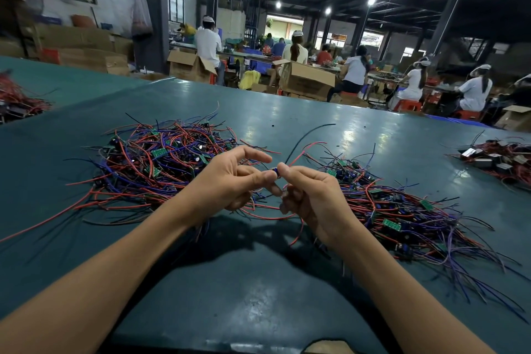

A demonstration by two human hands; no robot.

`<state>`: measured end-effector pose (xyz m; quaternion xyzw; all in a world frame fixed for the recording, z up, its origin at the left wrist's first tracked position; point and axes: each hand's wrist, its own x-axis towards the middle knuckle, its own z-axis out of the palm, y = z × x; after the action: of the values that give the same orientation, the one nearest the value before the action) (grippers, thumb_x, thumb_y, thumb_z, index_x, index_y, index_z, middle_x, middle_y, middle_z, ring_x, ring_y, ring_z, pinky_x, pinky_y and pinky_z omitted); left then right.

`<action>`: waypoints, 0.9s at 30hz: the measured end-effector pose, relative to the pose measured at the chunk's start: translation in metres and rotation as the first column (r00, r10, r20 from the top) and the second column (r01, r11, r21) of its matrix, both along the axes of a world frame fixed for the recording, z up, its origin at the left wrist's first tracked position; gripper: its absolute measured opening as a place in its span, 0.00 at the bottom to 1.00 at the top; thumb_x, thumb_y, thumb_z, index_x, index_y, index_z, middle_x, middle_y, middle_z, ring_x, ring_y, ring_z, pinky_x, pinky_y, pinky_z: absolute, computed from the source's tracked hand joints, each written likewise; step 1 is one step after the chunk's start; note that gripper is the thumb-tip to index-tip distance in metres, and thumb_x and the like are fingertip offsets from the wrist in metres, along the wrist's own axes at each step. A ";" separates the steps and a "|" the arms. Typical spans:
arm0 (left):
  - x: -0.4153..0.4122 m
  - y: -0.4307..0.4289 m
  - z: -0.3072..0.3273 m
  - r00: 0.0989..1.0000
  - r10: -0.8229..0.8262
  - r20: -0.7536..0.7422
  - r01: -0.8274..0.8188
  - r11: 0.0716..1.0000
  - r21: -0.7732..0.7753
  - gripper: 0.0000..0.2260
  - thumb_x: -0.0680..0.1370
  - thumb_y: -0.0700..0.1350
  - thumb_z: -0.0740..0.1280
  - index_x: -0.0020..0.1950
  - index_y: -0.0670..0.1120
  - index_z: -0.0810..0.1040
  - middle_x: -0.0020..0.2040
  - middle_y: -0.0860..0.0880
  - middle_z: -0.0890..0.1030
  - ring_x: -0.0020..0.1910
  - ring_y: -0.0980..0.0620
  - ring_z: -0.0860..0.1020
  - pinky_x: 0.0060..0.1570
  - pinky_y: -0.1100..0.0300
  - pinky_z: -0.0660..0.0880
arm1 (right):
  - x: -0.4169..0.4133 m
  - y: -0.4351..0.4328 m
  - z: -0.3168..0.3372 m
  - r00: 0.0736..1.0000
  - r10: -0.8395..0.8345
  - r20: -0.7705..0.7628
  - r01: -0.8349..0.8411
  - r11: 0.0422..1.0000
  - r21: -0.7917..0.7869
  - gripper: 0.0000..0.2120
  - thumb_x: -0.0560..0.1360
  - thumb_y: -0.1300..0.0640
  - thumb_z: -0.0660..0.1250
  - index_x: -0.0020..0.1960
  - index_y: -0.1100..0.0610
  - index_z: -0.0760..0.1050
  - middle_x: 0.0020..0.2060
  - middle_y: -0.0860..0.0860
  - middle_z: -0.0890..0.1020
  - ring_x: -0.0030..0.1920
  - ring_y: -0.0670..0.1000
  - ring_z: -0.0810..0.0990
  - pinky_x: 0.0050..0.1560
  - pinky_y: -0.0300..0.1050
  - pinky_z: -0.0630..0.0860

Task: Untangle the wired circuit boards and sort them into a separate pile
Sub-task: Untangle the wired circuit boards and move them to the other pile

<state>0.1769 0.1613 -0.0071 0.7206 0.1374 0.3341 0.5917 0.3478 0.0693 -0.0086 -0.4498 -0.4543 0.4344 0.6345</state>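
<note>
With left hand and right hand pinching one small blue wired board, a hard tug could drag the tangled red-and-blue wire heap along.

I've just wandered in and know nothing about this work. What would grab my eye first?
Two bare hands meet at the centre, the left hand and the right hand together pinching a small blue wired part. Either side lie sprawling heaps of red, blue and black wires dotted with little green circuit boards, the left heap and the right heap, on a glossy teal table.
</note>
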 end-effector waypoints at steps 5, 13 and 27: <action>0.002 -0.001 -0.004 1.000 -0.024 -0.002 0.024 0.998 0.056 0.13 0.76 0.48 0.71 0.55 0.43 0.76 0.44 0.39 0.86 0.19 0.54 0.67 0.21 0.66 0.63 | 0.007 -0.002 0.004 0.999 0.034 -0.034 -0.033 0.999 0.035 0.10 0.72 0.54 0.74 0.45 0.62 0.85 0.27 0.51 0.69 0.25 0.50 0.71 0.30 0.43 0.74; 0.002 0.005 -0.013 0.955 0.292 0.056 -0.297 0.925 0.237 0.05 0.78 0.45 0.72 0.51 0.45 0.85 0.38 0.46 0.86 0.22 0.56 0.67 0.24 0.66 0.66 | 0.034 -0.005 0.012 0.937 -0.313 -0.156 0.324 0.944 0.055 0.10 0.78 0.55 0.70 0.46 0.62 0.83 0.33 0.52 0.80 0.30 0.48 0.77 0.28 0.38 0.73; 0.000 0.003 -0.020 0.903 0.424 0.072 -0.379 0.707 0.597 0.05 0.75 0.40 0.76 0.50 0.45 0.88 0.44 0.56 0.86 0.43 0.64 0.83 0.46 0.69 0.77 | 0.075 -0.018 0.018 0.631 -0.704 -0.327 0.755 0.654 0.047 0.12 0.81 0.55 0.62 0.46 0.59 0.82 0.25 0.48 0.71 0.23 0.47 0.69 0.22 0.38 0.59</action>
<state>0.1769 0.1639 -0.0273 0.8336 0.1991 0.4551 0.2415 0.4232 0.0516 0.0093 -0.4702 -0.1749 0.1556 0.8510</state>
